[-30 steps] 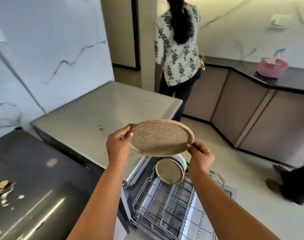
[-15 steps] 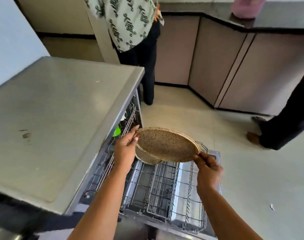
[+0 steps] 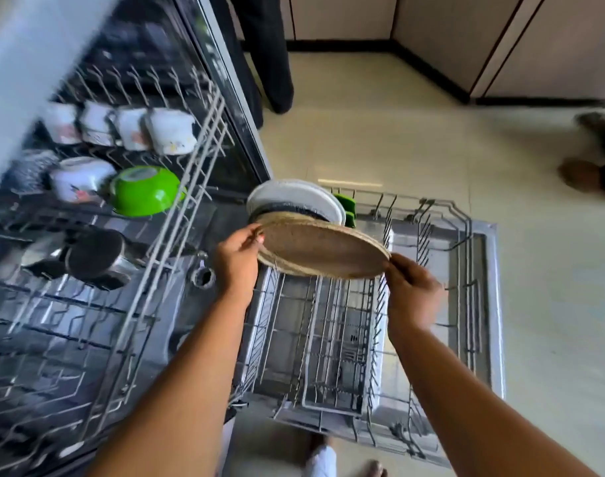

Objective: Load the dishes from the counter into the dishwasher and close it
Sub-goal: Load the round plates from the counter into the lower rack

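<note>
The speckled brown plate [image 3: 323,251] was held nearly flat between both hands, the left hand [image 3: 237,258] pinching its left rim and the right hand [image 3: 409,287] its right rim. It hovered above the lower rack [image 3: 463,235], just before the standing white plates [image 3: 295,199]; slotting would require tipping it upright.

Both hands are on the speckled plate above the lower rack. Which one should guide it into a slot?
Left, probably. The left hand pinches the speckled plate at the edge nearest the standing plates, where the next slot lies. The right hand holds the far edge over open lower rack tines.
</note>
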